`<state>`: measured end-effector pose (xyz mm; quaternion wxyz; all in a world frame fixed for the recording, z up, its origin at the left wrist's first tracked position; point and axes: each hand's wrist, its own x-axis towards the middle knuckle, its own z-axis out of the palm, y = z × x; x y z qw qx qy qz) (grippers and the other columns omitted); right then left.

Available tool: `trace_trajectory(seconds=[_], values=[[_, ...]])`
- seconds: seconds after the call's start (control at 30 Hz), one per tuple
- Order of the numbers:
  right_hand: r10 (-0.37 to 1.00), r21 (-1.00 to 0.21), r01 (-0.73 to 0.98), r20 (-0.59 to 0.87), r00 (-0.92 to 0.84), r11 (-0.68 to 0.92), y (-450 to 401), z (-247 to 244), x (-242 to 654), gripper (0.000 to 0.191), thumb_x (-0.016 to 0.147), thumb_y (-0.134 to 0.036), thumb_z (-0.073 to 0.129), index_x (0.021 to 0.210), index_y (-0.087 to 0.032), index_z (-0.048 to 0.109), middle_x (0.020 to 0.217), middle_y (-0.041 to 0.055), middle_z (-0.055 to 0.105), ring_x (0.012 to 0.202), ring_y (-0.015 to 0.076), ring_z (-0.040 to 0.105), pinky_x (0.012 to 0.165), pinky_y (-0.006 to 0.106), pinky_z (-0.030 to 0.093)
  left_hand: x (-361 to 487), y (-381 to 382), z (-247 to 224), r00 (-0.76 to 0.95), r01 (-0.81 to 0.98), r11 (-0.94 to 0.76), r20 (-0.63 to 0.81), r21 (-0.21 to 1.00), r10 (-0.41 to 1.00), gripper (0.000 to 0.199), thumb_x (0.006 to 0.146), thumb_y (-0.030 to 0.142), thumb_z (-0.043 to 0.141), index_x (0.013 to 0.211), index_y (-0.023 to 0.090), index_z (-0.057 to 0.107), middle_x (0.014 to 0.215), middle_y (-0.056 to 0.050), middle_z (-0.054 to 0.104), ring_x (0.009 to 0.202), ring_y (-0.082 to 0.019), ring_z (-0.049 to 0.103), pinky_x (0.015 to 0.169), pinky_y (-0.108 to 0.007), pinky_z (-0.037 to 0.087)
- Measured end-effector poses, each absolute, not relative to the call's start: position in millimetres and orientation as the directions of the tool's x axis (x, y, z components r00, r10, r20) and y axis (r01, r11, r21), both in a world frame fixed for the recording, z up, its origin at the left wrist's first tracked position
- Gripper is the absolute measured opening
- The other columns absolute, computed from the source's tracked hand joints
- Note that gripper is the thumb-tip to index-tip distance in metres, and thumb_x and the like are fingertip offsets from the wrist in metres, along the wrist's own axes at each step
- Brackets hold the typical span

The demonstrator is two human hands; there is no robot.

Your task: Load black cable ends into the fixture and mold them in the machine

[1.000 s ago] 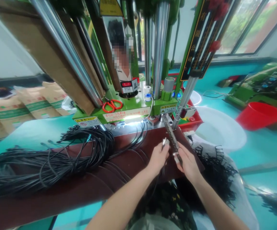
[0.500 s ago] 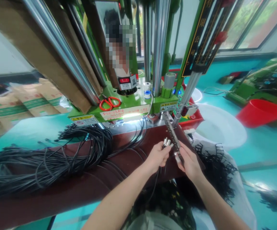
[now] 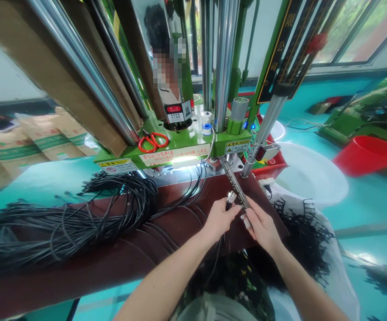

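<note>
My left hand (image 3: 220, 218) is closed around a few metal cable connectors (image 3: 231, 199), whose shiny ends stick up past the fingers. A thin black cable (image 3: 217, 254) hangs below that hand. My right hand (image 3: 262, 223) grips the near end of a long, narrow metal bar (image 3: 236, 183) with a row of small notches or holes. The bar slants away toward the green machine (image 3: 193, 149), its far end close to the machine's front edge. A small pale piece (image 3: 246, 220) shows under the right fingers. Both hands are close together above the brown tabletop (image 3: 176, 214).
A big bundle of black cables (image 3: 113, 218) lies at the left of the tabletop. Orange-handled scissors (image 3: 153, 142) rest on the machine. To the right are a white bag with black molded pieces (image 3: 303, 232), a white basin (image 3: 314, 176) and a red bucket (image 3: 367, 156).
The bar's far end has shifted slightly left, and my right hand has moved a little along it. The connectors in my left hand have turned slightly. The whole view has tilted a bit.
</note>
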<state>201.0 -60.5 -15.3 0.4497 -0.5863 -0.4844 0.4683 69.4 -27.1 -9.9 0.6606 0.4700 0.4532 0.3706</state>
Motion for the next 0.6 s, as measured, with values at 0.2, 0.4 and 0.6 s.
trace_trajectory(seconds=[0.2,0.4,0.6], values=[[0.967,-0.979,-0.071,-0.2,0.16,-0.191,-58.4,-14.7,200.2,0.054,0.075,-0.046,0.055,0.121,-0.018,0.049,0.052,-0.0042,0.05,0.032,0.0041,0.034,0.026,0.015,0.026,64.9,-18.6,-10.2,0.085,-0.133,0.207,-0.197,0.969,0.977,0.02,0.081,0.04,0.042,0.083,0.02,0.037,0.049,0.01,0.035,0.033,-0.003,0.029,0.033,-0.014,0.022],[0.967,-0.973,-0.081,-0.226,0.115,-0.217,-56.7,-14.4,203.6,0.056,0.072,-0.046,0.058,0.118,-0.016,0.051,0.053,-0.0037,0.051,0.031,0.004,0.035,0.025,0.015,0.025,62.0,-17.1,-3.3,0.35,-0.169,0.416,-0.34,0.894,0.873,0.027,0.072,0.042,0.056,0.073,0.019,0.041,0.043,0.011,0.029,0.031,-0.001,0.018,0.031,-0.014,0.011],[0.973,-0.977,-0.011,-0.212,0.086,-0.212,-57.2,-12.2,203.9,0.056,0.073,-0.047,0.056,0.119,-0.015,0.052,0.049,-0.0042,0.049,0.029,0.0046,0.034,0.024,0.017,0.026,60.3,-16.7,-3.2,0.38,-0.202,0.456,-0.36,0.867,0.852,0.032,0.064,0.043,0.064,0.063,0.016,0.045,0.038,0.011,0.026,0.03,0.0,0.017,0.031,-0.015,0.01]])
